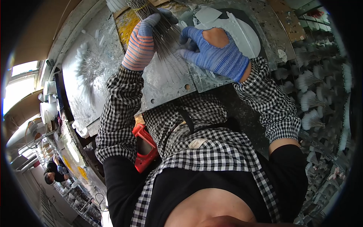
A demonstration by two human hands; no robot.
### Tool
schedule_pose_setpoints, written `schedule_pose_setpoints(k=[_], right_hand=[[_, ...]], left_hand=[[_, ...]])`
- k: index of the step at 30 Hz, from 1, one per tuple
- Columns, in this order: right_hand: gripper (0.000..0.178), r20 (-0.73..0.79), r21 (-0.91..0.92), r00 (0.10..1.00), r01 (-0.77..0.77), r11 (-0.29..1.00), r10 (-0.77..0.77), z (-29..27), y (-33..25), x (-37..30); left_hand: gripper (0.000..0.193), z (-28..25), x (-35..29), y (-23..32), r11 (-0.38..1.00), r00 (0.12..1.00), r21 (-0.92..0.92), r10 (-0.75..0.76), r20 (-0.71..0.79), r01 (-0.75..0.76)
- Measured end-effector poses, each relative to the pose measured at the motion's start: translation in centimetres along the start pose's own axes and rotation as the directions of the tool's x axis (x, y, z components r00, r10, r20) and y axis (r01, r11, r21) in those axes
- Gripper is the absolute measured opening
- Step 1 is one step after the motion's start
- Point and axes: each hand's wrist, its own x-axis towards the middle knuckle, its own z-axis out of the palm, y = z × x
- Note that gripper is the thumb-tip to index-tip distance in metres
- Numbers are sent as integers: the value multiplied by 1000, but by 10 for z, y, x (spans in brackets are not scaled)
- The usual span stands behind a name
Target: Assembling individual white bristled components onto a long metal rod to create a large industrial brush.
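My left hand [141,43], in an orange-and-blue striped glove, is closed round a bundle of thin wire stems [166,47]. A yellow band [140,7] circles the bundle near its top, and the loose lower ends fan out over the metal work surface [166,85]. Just right of the wires is my right hand [213,49], in a blue glove with a hole over its back. Its thumb and forefinger are apart, and I make out nothing between them. Beyond it lies a pale, rounded plate [245,38] with a whitish stick [238,24] across it.
At the left, wire stems with white feathery heads [83,62] lie spread on the board. Many similar pale tufts [312,96] stand at the right. A red-framed stool [145,151] is by my left elbow. Another person [56,170] works in the far left background.
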Motion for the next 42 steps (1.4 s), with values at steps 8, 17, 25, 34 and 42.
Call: schedule_pose_setpoints(k=[8, 17, 25, 34, 42], right_hand=[[41, 34, 201, 982, -189, 961, 186, -3, 32, -4], [46, 57, -33, 973, -223, 974, 224, -24, 33, -7], [41, -27, 210, 972, -224, 952, 234, -17, 59, -1], [37, -86, -193, 981, 156, 969, -175, 56, 197, -27], [43, 30, 165, 994, 96, 982, -102, 60, 188, -29]], left_hand=[[38, 7, 28, -16, 993, 993, 6, 117, -9, -117], [36, 45, 52, -17, 878, 937, 331, 343, 69, -346], [29, 66, 73, -32, 840, 924, 400, 378, 55, -367], [34, 93, 90, -37, -205, 541, 636, 373, 754, -744], [16, 74, 86, -59, -268, 566, 617, 250, 786, -739]])
